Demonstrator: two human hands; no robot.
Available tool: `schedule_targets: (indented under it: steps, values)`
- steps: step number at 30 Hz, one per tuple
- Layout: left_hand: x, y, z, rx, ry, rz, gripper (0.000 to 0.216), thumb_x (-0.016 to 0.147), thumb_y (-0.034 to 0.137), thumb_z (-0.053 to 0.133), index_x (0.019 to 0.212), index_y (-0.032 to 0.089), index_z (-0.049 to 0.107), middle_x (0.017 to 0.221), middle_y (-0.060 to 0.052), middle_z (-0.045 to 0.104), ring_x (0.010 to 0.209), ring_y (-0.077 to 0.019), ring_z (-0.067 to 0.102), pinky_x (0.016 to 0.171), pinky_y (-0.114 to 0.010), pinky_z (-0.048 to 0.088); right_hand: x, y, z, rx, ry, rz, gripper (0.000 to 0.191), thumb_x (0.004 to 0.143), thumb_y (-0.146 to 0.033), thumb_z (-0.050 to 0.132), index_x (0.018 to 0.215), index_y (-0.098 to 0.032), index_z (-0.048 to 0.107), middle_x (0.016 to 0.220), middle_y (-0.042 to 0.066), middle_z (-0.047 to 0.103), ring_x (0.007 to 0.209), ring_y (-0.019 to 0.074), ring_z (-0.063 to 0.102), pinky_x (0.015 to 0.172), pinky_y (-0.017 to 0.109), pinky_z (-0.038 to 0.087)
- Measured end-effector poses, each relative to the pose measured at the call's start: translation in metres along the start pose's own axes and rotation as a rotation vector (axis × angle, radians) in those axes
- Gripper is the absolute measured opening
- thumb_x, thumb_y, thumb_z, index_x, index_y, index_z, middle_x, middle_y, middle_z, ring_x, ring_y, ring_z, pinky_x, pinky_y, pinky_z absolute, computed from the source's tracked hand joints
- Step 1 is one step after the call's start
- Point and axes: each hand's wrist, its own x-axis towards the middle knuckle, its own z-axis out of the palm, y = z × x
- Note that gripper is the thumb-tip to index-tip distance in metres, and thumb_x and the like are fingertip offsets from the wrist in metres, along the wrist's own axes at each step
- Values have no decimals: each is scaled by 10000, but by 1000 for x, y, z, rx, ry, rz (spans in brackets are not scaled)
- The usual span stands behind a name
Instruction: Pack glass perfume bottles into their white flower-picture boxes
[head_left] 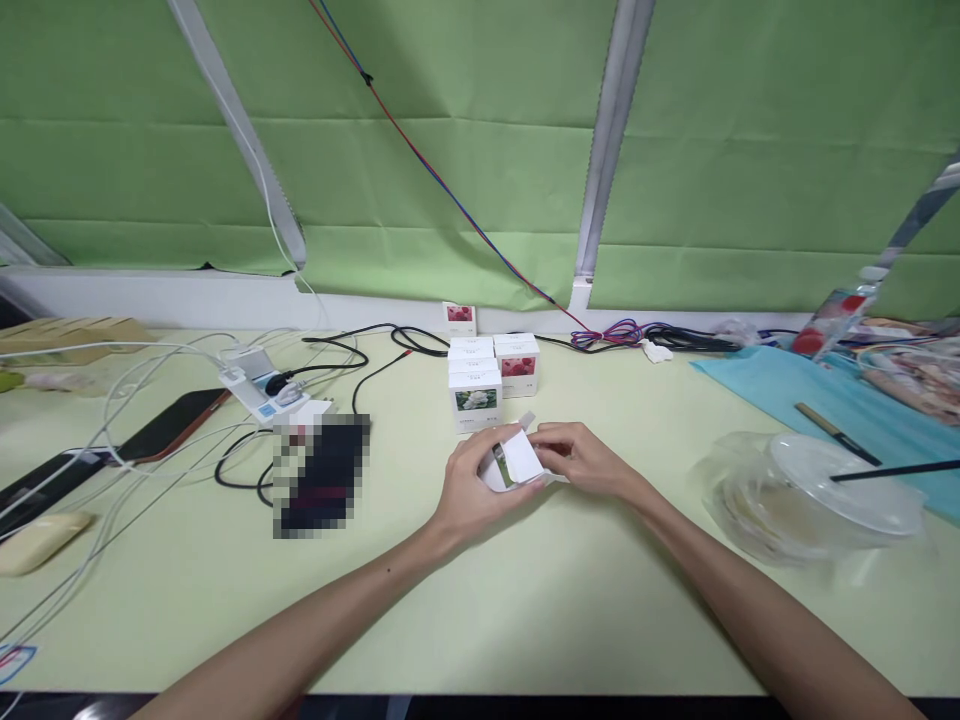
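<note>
White box [528, 460] in hand, head view, the only one we have: we see it held over the pale table [480, 640], centre, just on the near side of a row of white boxes [475, 405]. It sits between both hands, right of the left palm and left of the right fingertips; both about equally near. Long axis: can't tell, fingers cover too much. Left hand [469, 485] grips it, fingers over the far side, thumb along the near edge. Right hand [577, 458] has curled fingers touching the right end, by the loose flaps; pinching or just resting, we can't tell. Looks: plain white, tilted, seemingly open, a small flap [528, 419] poking up on the far side, a green patch showing beside the white panel. Contents unclear to us.
</note>
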Motion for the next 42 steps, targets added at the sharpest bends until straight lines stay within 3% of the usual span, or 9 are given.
schedule_targets:
  steps: [16, 20, 24, 30, 32, 38, 42]
  values:
    - [1, 0, -2, -8, -10, 4, 566, 707, 413, 874, 1219, 255, 691, 1213, -105, 739, 1047, -277, 709, 961, -455, 570, 1, 5, -1, 27, -24, 15, 293, 953, -372, 589, 1067, -207, 803, 881, 45, 658, 748, 155, 525, 648, 271, 394]
    - [2, 3, -2, -31, -7, 7, 556, 706, 398, 871, 1202, 233, 683, 1208, -112, 740, 1041, -275, 713, 950, -444, 575, 1, 6, 0, 40, 7, 57, 304, 927, -407, 622, 1058, -194, 796, 796, 30, 641, 697, 146, 491, 624, 270, 392]
    - [4, 5, -4, -71, -4, 5, 572, 710, 371, 862, 1223, 219, 659, 1181, -103, 741, 1048, -268, 714, 941, -418, 575, 0, 6, -1, 78, 121, 94, 331, 869, -428, 693, 1070, -176, 772, 672, -22, 532, 609, 115, 432, 566, 253, 358]
    - [4, 2, -5, -103, -25, -36, 608, 685, 359, 864, 1225, 211, 624, 1193, -97, 717, 1029, -252, 703, 911, -379, 571, 5, 14, -2, 162, 541, 97, 406, 844, -595, 672, 913, -195, 680, 641, -39, 480, 517, 105, 402, 462, 253, 337]
    - [4, 1, -5, -120, -39, -38, 600, 688, 355, 858, 1220, 211, 622, 1173, -93, 717, 990, -237, 700, 873, -359, 573, 8, 17, -1, 194, 601, 141, 440, 822, -643, 673, 891, -209, 641, 647, -42, 488, 498, 100, 391, 429, 248, 325]
    - [4, 3, -6, -168, -79, -36, 586, 704, 391, 846, 1217, 218, 620, 1108, -80, 715, 940, -220, 685, 809, -327, 568, 9, 19, 6, 294, 364, 241, 506, 826, -673, 656, 1011, -202, 638, 670, -23, 607, 536, 118, 518, 488, 241, 392]
    - [4, 3, -6, -200, -108, -37, 601, 716, 399, 843, 1240, 231, 602, 1169, -89, 700, 991, -233, 683, 840, -336, 562, 7, 16, 7, 428, 313, 277, 533, 797, -627, 720, 1113, -204, 644, 713, -6, 669, 592, 140, 587, 544, 245, 424]
